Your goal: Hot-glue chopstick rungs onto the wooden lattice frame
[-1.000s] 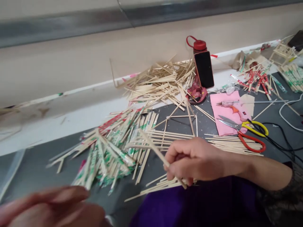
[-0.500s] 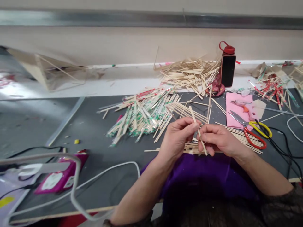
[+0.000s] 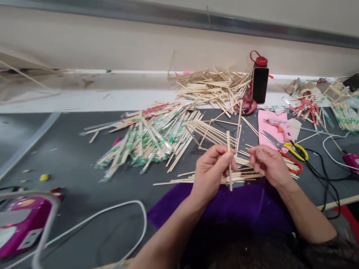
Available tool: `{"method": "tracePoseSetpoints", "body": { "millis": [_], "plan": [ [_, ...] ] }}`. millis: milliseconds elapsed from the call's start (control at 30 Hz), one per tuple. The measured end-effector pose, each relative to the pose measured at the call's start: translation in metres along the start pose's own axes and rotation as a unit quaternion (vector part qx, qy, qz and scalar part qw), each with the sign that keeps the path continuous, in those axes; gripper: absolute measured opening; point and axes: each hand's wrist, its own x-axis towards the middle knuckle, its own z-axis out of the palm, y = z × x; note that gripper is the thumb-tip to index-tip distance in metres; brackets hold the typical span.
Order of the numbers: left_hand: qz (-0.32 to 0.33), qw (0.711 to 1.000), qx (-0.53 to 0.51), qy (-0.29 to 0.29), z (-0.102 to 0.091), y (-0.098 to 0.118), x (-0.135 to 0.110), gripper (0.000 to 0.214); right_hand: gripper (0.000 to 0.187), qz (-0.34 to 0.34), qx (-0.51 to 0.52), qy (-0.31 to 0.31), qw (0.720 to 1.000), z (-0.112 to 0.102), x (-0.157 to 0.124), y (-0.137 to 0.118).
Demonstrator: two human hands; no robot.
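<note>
My left hand [image 3: 209, 170] pinches a pair of wooden chopsticks [image 3: 230, 181], or one partly split pair, nearly upright between thumb and fingers. To its right, my right hand [image 3: 268, 164] is held apart from the sticks, fingers loosely curled with nothing visible in them. Behind the hands stands a small frame glued from chopsticks [image 3: 215, 133], with parallel sticks along one side and one post rising. Loose bare chopsticks [image 3: 168, 182] lie under and around both hands. Red-and-yellow handled scissors [image 3: 294, 149] rest just beyond my right hand.
Wrapped chopsticks [image 3: 140, 145] are heaped left of the frame, with bare ones [image 3: 213, 84] piled behind. A bottle [image 3: 260, 59] has a phone [image 3: 260, 85] leaning before it. A glue gun [image 3: 280, 125] lies on pink cloth [image 3: 263, 116]. White cable [image 3: 112, 207] crosses the front left.
My right hand has let go of the chopsticks and moved right. My left hand keeps them, now more upright. The view has shifted to the right and tilted.
</note>
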Motion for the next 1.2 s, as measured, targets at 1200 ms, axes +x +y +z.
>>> {"method": "tracePoseSetpoints", "body": {
  "millis": [1200],
  "plan": [
    [0.106, 0.954, 0.279, -0.006, -0.014, -0.028, 0.003, 0.017, 0.012, -0.149, -0.170, 0.177, 0.958, -0.019, 0.008, -0.004]
  ]
}}
